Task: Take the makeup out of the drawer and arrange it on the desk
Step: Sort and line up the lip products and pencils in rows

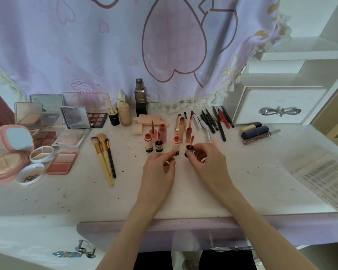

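Observation:
On the white desk (183, 195), several small lip gloss tubes stand in a cluster, some uncapped with wands upright. My left hand (158, 172) pinches the dark base of an open pale tube (176, 144) with thumb and forefinger. My right hand (207, 164) grips a black cap (188, 151) that stands upside down just right of that tube, its red applicator wand (192, 140) pointing up. Two more short tubes (148, 143) stand to the left. The drawer front (164, 230) lies below the desk edge, and its inside is hidden.
Palettes and a pink compact (14, 139) fill the left side, with brushes (104, 154) beside them. Foundation bottles (141, 100) stand at the back. Pencils (219, 121), lipsticks (254, 131), a small white drawer box (277, 104) and a lash tray (324, 180) are on the right.

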Available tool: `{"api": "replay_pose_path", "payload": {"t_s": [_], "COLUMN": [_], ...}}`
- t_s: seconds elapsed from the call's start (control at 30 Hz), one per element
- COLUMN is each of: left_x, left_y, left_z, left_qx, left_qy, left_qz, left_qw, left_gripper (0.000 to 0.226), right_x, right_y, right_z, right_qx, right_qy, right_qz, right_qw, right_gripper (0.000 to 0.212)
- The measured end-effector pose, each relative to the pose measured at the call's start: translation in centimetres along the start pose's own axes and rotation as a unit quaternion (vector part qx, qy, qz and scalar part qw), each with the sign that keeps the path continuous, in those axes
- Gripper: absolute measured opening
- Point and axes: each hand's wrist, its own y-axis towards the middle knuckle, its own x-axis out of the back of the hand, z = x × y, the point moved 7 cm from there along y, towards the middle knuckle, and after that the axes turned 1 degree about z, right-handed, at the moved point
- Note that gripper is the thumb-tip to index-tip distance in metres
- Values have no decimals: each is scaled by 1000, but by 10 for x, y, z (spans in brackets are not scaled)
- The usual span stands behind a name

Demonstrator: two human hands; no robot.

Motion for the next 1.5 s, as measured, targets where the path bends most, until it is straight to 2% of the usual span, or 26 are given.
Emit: {"api": "replay_pose_path", "payload": {"t_s": [0.1,0.27,0.5,0.63,0.77,0.87,1.0,1.27,1.5], "left_x": [-3,-10,-16,-16,-18,-18,-18,-17,-18], "left_y": [-2,-6,-13,-18,-20,-20,-20,-21,-20], "left_z": [3,0,-4,-2,-2,-1,-1,-2,-1], "left_qx": [3,-20,-61,-70,-82,-77,-75,-76,-78], "left_qy": [45,131,215,228,241,241,251,243,236], "left_qz": [8,30,68,76,85,87,87,80,73], "left_qw": [999,991,972,968,963,964,961,964,966], "left_gripper": [33,29,37,41,43,43,44,42,43], "right_x": [-7,-19,-14,14,59,90,106,102,98], "right_y": [7,18,15,3,5,20,31,33,38], "right_z": [-5,-11,-9,-8,-22,-51,-84,-85,-82], "right_qx": [-10,-40,-48,-31,-19,-54,-92,-49,-12], "right_qy": [-51,-128,-140,-92,-123,-205,-292,-361,-457], "right_qz": [-11,36,56,21,-25,-48,-11,-5,46], "right_qw": [999,990,987,995,992,976,952,931,888], "right_gripper": [4,22,29,27,20,24,31,29,26]}}
